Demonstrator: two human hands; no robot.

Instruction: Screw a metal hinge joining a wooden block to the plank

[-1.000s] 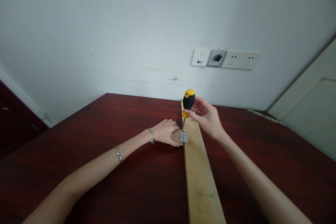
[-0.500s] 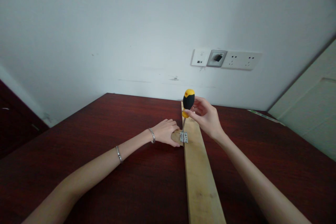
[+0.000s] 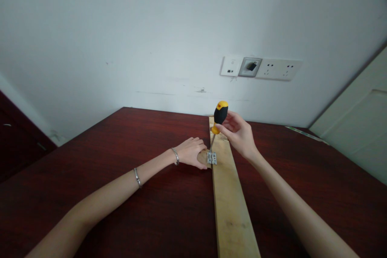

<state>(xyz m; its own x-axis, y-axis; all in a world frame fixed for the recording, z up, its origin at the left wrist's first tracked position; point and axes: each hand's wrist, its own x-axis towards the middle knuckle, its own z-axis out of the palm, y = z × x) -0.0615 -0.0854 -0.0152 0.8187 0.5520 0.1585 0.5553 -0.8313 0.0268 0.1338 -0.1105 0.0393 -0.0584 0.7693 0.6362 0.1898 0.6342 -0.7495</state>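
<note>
My right hand (image 3: 238, 132) pinches the lower handle of a yellow-and-black screwdriver (image 3: 221, 113). Its shaft slants down and left to a silver hinge (image 3: 212, 158), with the tip at the hinge's upper part. The hinge spans the seam between a small wooden block (image 3: 203, 158) and the left edge of a long wooden board (image 3: 232, 205). My left hand (image 3: 191, 151) is closed around the small block, thumb on the near side and fingers on the far side. Whether the tip sits in a screw is too small to tell.
The board lies lengthwise on a dark red wooden table (image 3: 136, 217), its far end near the white wall (image 3: 169, 28). Wall sockets (image 3: 278, 68) with a black plug (image 3: 251, 66) are above the table. A thin patterned strip (image 3: 305, 134) lies at the back right.
The screwdriver's handle has tilted a little to the right, along with my right hand. My left hand, the block and the board stay in place.
</note>
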